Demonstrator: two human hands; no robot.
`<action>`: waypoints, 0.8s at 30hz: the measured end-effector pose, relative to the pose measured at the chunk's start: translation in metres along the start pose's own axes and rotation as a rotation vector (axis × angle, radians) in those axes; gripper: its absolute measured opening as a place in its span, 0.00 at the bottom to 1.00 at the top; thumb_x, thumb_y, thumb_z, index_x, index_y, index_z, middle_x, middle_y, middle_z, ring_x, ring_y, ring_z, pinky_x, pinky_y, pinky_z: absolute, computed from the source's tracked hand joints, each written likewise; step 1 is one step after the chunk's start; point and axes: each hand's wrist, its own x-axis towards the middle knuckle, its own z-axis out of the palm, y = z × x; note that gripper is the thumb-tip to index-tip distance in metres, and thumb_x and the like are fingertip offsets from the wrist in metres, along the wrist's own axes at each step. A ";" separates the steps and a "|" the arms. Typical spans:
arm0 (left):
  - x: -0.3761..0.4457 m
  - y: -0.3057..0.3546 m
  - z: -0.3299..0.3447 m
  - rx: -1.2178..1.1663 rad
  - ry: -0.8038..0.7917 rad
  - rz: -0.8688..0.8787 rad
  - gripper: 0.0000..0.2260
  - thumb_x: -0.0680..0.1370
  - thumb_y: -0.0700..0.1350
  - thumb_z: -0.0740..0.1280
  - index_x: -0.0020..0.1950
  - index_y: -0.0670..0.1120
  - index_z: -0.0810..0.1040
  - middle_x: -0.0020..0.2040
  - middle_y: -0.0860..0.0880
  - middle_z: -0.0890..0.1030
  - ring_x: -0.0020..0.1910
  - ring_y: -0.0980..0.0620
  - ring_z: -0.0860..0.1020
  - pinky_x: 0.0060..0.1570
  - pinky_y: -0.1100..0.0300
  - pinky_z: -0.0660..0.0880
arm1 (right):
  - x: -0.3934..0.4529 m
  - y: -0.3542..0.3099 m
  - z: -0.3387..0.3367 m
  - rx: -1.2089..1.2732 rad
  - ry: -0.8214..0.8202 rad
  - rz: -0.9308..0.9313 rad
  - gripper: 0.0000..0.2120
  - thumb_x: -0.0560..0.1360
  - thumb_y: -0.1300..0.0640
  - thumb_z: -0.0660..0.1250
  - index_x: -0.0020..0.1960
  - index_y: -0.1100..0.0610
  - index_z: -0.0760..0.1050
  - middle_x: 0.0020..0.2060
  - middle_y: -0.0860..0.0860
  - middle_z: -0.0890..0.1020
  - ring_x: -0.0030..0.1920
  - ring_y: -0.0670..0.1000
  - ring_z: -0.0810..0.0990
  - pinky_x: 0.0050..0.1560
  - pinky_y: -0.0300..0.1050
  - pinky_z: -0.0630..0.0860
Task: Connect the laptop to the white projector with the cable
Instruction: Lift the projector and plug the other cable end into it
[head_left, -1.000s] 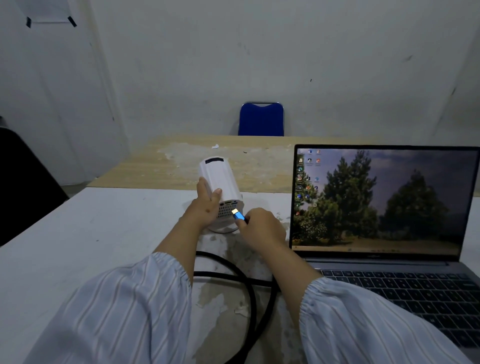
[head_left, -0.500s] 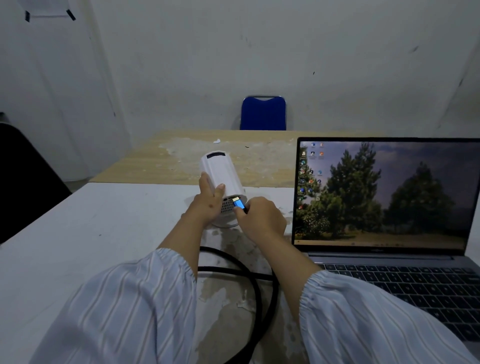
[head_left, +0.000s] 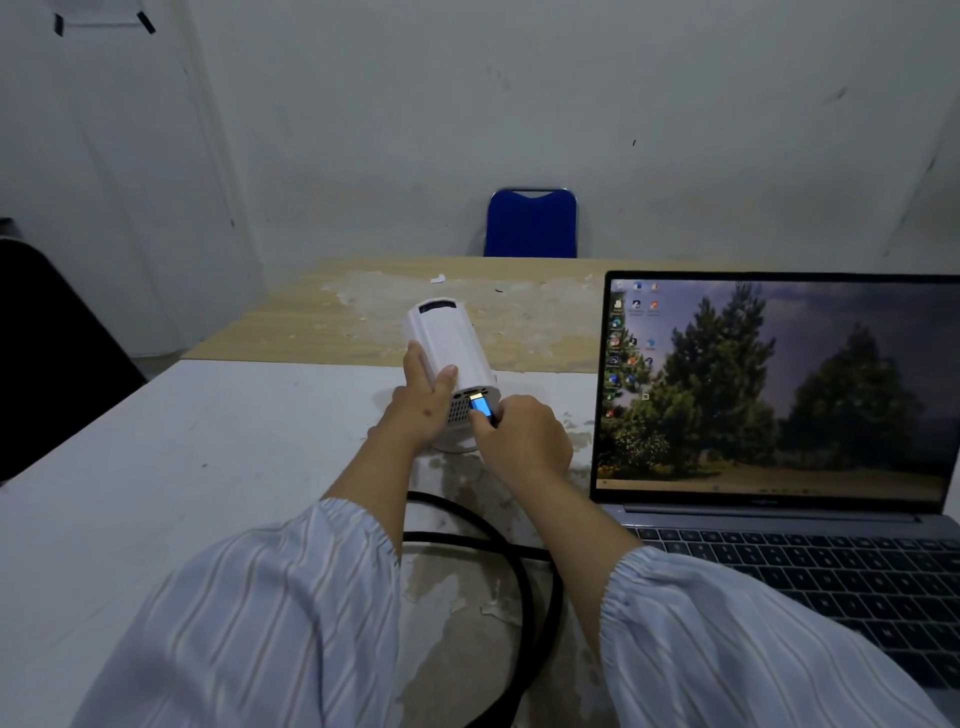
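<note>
White projector (head_left: 451, 347) sits tilted on the counter (head_left: 208, 467), steadied by the left hand (head_left: 422, 402) wrapped around its near end. The right hand (head_left: 524, 434) pinches the cable's blue plug (head_left: 481, 405) with closed fingers, its tip at the rear port; whether it is fully seated cannot be told. Black cable (head_left: 519, 582) loops toward the laptop (head_left: 779, 415); that end is hidden, so it may remain.
</note>
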 end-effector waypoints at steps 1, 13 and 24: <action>0.000 0.000 0.000 -0.004 0.000 -0.001 0.31 0.78 0.60 0.49 0.75 0.53 0.38 0.76 0.39 0.57 0.71 0.37 0.63 0.70 0.40 0.62 | 0.000 0.000 0.000 0.005 -0.001 -0.001 0.16 0.75 0.47 0.61 0.45 0.60 0.78 0.41 0.55 0.82 0.36 0.55 0.74 0.29 0.40 0.61; 0.001 -0.002 0.001 -0.020 0.003 0.001 0.31 0.78 0.60 0.50 0.75 0.53 0.39 0.77 0.41 0.56 0.73 0.39 0.60 0.71 0.39 0.58 | -0.005 -0.005 0.003 -0.007 0.049 -0.058 0.15 0.75 0.47 0.60 0.45 0.58 0.78 0.40 0.56 0.84 0.43 0.60 0.81 0.48 0.51 0.73; 0.001 -0.004 0.002 -0.004 -0.003 -0.003 0.31 0.77 0.61 0.50 0.75 0.56 0.39 0.75 0.39 0.59 0.71 0.37 0.63 0.70 0.38 0.59 | -0.005 -0.008 0.003 0.018 0.050 0.025 0.15 0.74 0.46 0.61 0.44 0.57 0.79 0.34 0.50 0.76 0.42 0.57 0.80 0.53 0.52 0.74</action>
